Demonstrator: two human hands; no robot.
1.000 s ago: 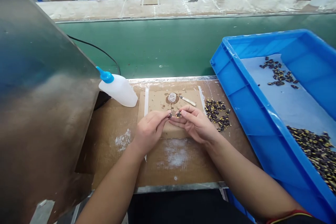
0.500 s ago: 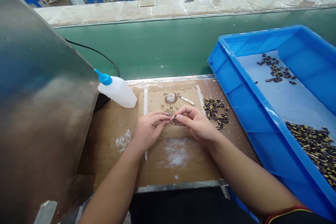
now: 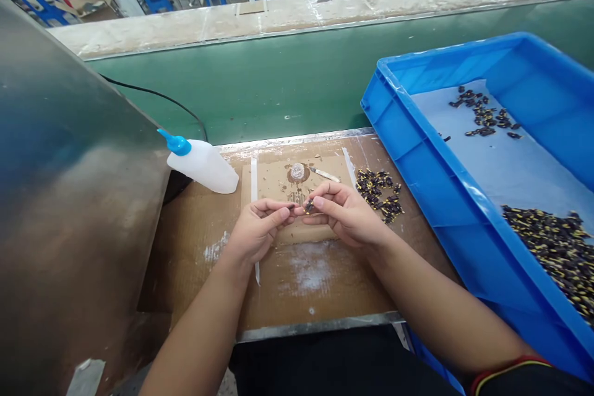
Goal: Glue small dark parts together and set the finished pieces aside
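My right hand (image 3: 346, 213) pinches a small black-and-yellow piece (image 3: 309, 206) between thumb and fingers. Close beside it, the fingers of my left hand (image 3: 262, 226) are pinched together on a small dark bit (image 3: 292, 207), too small to name. The fingertips of both hands nearly meet over a cardboard sheet (image 3: 269, 182) taped to the bench. Beyond them stand a small clear cup (image 3: 297, 171) on a wet brown patch and a knife-like tool with a pale handle (image 3: 327, 175). A pile of similar black-and-yellow pieces (image 3: 378, 192) lies right of my right hand.
A large blue bin (image 3: 417, 142) at the right holds many more pieces on white lining. At the left, a white squeeze bottle (image 3: 204, 167) with a blue nozzle leans beside a metal panel (image 3: 83, 167). A green wall (image 3: 278, 86) and ledge run behind the bench.
My left hand has turned so its thumb lies on top, and its dark bit now shows apart from the right hand's piece. The whole view has shifted slightly.
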